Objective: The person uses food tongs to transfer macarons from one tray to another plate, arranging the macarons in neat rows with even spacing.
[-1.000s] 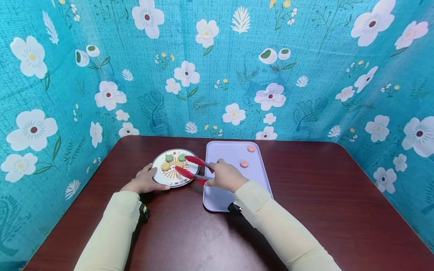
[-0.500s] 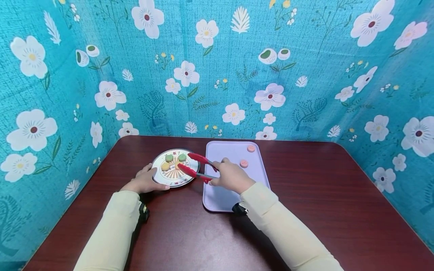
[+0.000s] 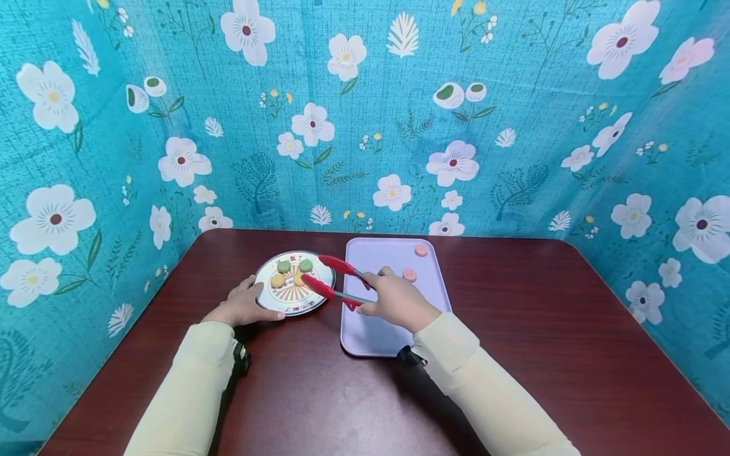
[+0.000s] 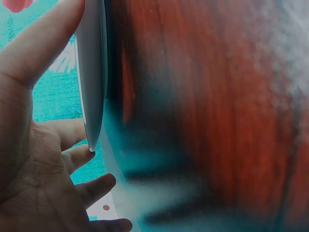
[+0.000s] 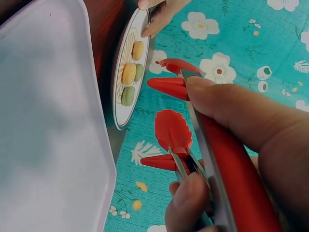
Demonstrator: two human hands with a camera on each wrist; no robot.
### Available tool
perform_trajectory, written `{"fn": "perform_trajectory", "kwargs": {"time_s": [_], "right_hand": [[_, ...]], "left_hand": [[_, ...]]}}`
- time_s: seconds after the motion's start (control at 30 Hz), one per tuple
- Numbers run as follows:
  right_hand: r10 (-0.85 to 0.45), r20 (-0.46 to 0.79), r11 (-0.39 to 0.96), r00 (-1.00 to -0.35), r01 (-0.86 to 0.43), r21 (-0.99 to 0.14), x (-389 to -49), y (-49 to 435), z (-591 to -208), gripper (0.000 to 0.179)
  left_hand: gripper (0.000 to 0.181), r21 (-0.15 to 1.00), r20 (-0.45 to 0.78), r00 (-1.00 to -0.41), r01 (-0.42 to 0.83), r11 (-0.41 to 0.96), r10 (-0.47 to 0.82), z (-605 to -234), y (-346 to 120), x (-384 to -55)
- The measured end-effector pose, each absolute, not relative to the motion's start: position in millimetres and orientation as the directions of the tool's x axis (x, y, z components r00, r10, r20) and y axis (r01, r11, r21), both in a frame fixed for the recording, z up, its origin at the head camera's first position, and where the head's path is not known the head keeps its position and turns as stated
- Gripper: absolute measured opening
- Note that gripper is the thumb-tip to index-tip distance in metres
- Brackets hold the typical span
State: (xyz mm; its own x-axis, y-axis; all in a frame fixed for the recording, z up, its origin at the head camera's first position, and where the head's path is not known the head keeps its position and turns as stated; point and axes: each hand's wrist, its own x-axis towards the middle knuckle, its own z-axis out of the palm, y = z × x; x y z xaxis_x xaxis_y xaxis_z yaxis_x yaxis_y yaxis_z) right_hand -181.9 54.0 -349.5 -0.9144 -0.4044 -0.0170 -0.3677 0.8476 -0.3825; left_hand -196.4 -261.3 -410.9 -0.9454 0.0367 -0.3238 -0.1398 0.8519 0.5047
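My left hand point(image 3: 239, 305) holds the rim of a round white plate point(image 3: 296, 309), its thumb on the near edge and fingers spread along the left side. On the plate sit two green macarons point(image 3: 284, 266) and two yellow macarons point(image 3: 277, 280). My right hand point(image 3: 399, 299) grips a pair of red-tipped tongs point(image 5: 217, 159). The tong heads stand apart with nothing between them, over the plate's right part in the head view. Under the right hand lies a lilac tray point(image 3: 365, 339), bearing two pink macarons point(image 3: 421, 251).
Plate and tray rest close together on a dark red-brown wooden table point(image 3: 536, 329), near its back edge. A blue flowered cloth point(image 3: 342, 126) hangs behind and along both sides.
My right hand and the tongs have drawn back to the right, away from the macarons on the plate. The left hand and the plate have stayed put.
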Motion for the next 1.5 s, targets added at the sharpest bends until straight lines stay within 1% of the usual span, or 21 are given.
{"fn": "perform_trajectory", "kwargs": {"time_s": [0.4, 0.6, 0.9, 1.2, 1.5], "right_hand": [[-0.421, 0.015, 0.842, -0.907, -0.397, -0.364, -173, 68, -356, 0.059], [-0.418, 0.024, 0.848, -0.908, -0.399, -0.35, -170, 73, -358, 0.06], [-0.387, -0.004, 0.857, -0.922, -0.357, -0.372, -167, 79, -357, 0.067], [-0.372, 0.013, 0.857, -0.928, -0.348, -0.38, -162, 85, -358, 0.065], [-0.373, 0.013, 0.862, -0.928, -0.352, -0.365, -159, 94, -357, 0.065]], "left_hand": [[0.112, 0.512, -0.316, -0.948, -0.131, 0.849, 0.044, -414, -262, -197], [0.113, 0.504, -0.325, -0.945, -0.143, 0.852, 0.034, -414, -262, -198], [0.114, 0.493, -0.327, -0.944, -0.141, 0.858, 0.032, -413, -261, -198], [0.115, 0.494, -0.335, -0.942, -0.158, 0.855, 0.019, -415, -262, -199], [0.112, 0.505, -0.328, -0.944, -0.14, 0.852, 0.039, -411, -260, -197]]}}
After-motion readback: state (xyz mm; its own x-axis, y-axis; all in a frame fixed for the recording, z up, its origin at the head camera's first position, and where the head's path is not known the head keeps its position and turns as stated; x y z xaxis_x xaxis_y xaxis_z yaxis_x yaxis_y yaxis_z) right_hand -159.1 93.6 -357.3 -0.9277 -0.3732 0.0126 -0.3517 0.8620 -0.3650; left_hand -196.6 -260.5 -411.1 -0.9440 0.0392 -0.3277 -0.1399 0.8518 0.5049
